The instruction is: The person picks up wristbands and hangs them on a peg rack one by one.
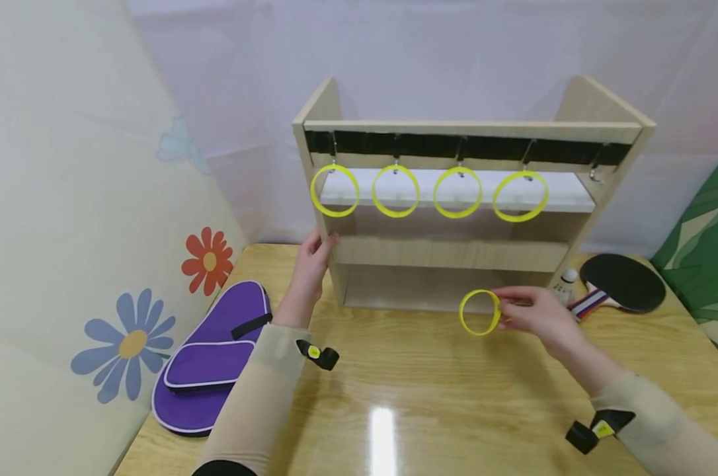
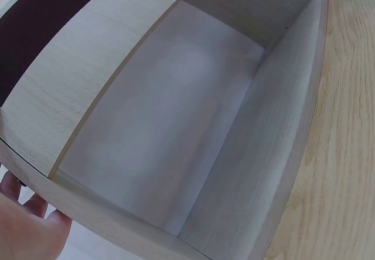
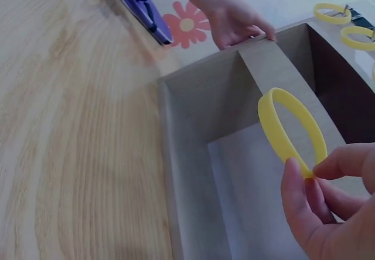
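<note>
A light wooden shelf unit [image 1: 448, 252] stands on the table. My left hand [image 1: 311, 268] holds its left side panel, thumb over the front edge and fingers on the outer face. Between thumb and fingertips, my right hand [image 1: 534, 314] pinches a thin yellow ring [image 3: 270, 122] in front of the lower right part of the shelf. Several like yellow rings [image 1: 335, 213] hang in a row from metal hooks on the black strip [image 1: 430, 143] along the top board. The rightmost hook [image 1: 597, 176] carries nothing.
A purple table tennis paddle case [image 1: 207, 363] lies left of my left arm. Beyond my right hand are a shuttlecock [image 1: 564, 285] and a black table tennis paddle [image 1: 623, 283], close by the shelf's right side. Pale cloth [image 1: 430, 53] hangs behind the wooden table [image 1: 454, 403].
</note>
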Available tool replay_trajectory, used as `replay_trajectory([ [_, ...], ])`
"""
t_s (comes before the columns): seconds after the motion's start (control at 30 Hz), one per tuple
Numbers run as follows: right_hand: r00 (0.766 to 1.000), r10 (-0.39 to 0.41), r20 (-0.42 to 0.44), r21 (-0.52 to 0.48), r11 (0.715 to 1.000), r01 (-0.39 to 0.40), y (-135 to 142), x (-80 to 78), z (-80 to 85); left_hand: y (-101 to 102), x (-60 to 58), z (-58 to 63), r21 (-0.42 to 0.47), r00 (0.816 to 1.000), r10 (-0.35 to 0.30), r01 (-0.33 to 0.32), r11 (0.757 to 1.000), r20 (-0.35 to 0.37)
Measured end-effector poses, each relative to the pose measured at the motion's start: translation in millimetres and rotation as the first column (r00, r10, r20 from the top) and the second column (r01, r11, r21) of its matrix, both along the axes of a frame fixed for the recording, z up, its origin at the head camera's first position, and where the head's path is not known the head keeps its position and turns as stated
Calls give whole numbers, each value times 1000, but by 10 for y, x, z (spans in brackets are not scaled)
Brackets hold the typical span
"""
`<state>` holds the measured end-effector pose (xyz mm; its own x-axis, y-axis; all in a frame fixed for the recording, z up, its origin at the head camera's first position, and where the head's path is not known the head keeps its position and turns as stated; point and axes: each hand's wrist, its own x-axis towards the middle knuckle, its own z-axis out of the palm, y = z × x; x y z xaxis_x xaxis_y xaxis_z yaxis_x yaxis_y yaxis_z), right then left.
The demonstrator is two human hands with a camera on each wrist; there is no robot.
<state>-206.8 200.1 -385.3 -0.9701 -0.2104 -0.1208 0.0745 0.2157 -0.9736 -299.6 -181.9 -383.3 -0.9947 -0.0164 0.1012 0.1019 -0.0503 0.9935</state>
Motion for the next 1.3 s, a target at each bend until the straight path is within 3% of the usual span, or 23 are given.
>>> replay_trajectory([
  [0.37, 997, -67, -39, -24, 997, 66, 307, 56, 125, -16, -5, -7, -7, 1000, -19, 19, 1000, -2],
  [0.73, 987, -139, -78, -199, 972, 121, 582, 83, 395, -11, 12, 11, -12, 1000, -11, 11, 1000, 4],
  [1.03, 980, -135, -143, -429, 901, 61, 705, 94, 553, -9, 22, 13, -8, 1000, -7, 7, 1000, 1],
  [1.17, 979, -106, -173, -470, 882, 12, 744, 105, 624, -11, 16, 4, -6, 1000, -7, 7, 1000, -5],
  [1.3, 972, -132, -195, -482, 876, 22, 769, 109, 700, -9, 6, -3, -4, 1000, -8, 8, 1000, -1],
])
